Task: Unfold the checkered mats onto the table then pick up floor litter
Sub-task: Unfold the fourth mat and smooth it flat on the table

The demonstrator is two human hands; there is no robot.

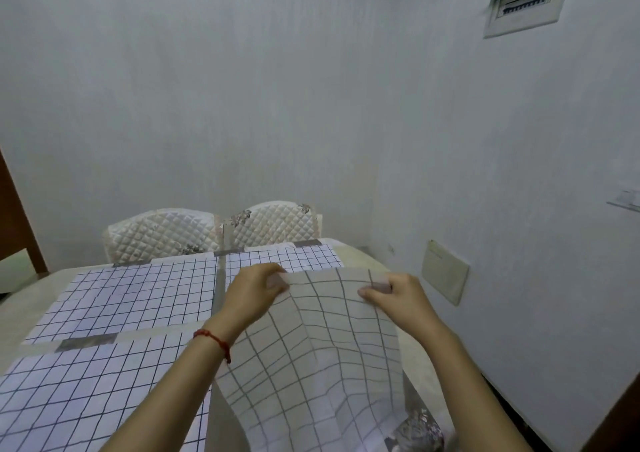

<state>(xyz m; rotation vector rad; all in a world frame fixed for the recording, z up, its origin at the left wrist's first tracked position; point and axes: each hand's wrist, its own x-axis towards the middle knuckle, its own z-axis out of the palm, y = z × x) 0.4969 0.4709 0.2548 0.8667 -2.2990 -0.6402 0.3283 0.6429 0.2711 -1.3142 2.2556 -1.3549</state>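
I hold a white checkered mat [322, 354] with dark grid lines lifted above the near right part of the table [20, 313]. My left hand [256, 294] pinches its top left corner and my right hand [394, 296] pinches its top right corner. The mat hangs creased toward me. Three other checkered mats lie flat on the table: one at the far left [131, 299], one at the near left [86, 392], one at the far right [287, 257] partly behind the held mat. No floor litter is in view.
Two quilted chair backs [162, 233] [277, 223] stand at the table's far edge. A wall runs close along the right, with a beige panel [445, 271] low down and an open electrical box [526, 1] high up. Grey tape strips [86, 342] hold the flat mats.
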